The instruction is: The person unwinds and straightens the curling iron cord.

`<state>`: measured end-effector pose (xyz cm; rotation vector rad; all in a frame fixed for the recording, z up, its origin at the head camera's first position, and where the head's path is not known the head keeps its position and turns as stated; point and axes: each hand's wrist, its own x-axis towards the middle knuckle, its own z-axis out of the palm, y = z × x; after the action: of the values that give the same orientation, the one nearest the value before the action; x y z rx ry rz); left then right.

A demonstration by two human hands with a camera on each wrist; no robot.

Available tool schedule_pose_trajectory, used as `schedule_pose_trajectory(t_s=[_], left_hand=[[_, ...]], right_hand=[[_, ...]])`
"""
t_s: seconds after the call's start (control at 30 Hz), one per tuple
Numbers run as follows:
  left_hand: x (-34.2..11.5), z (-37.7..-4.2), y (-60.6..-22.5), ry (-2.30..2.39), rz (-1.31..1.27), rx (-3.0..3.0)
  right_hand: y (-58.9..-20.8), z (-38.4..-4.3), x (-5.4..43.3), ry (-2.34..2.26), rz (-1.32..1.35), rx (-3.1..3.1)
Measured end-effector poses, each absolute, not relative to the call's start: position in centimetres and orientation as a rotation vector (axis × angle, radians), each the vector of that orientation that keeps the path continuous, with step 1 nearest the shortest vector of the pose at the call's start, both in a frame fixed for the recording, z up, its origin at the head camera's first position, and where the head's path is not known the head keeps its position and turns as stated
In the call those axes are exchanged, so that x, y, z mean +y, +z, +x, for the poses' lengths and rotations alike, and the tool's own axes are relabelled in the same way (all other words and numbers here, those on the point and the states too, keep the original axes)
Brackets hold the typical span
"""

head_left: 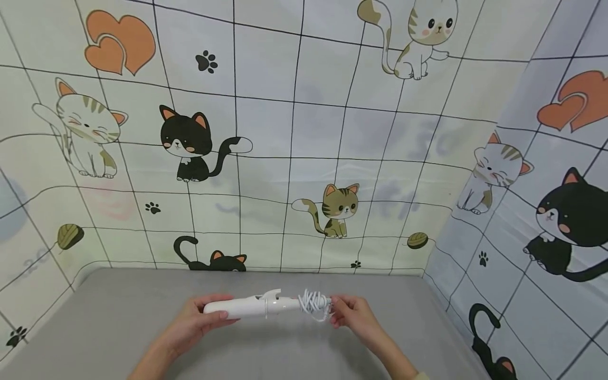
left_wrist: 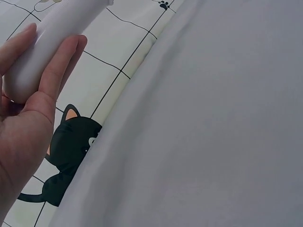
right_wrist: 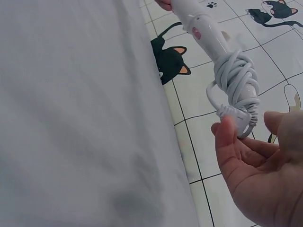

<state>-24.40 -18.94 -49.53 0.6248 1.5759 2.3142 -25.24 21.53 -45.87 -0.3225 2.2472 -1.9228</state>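
A white curling iron [head_left: 249, 306] is held level above the grey surface between both hands, its small lever sticking up near the middle. The left hand [head_left: 197, 323] grips the thick rounded end, thumb in front, as the left wrist view also shows. Pale cord [right_wrist: 235, 75] is wound in several loops round the thin handle, with a plug [right_wrist: 236, 118] tucked at its tip. At that tip, the right hand [head_left: 353, 316] pinches the corded end with its fingertips. A pink button [right_wrist: 196, 33] shows on the handle in the right wrist view.
A grey cloth-covered table [head_left: 142, 295] lies under the hands. Behind it and at both sides hangs a white curtain [head_left: 266, 126] with black grid lines, printed cats, hearts and paw marks, meeting the table's far edge.
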Motion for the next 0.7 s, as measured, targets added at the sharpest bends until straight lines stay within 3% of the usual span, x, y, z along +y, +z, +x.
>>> schedule_pose_trajectory(t_s=[0.7], left_hand=[[-19.09,-23.96,-49.77,2.296,0.571,1.626]], right_hand=[[-45.49,-24.46,21.54,-1.982,-0.217,2.057]])
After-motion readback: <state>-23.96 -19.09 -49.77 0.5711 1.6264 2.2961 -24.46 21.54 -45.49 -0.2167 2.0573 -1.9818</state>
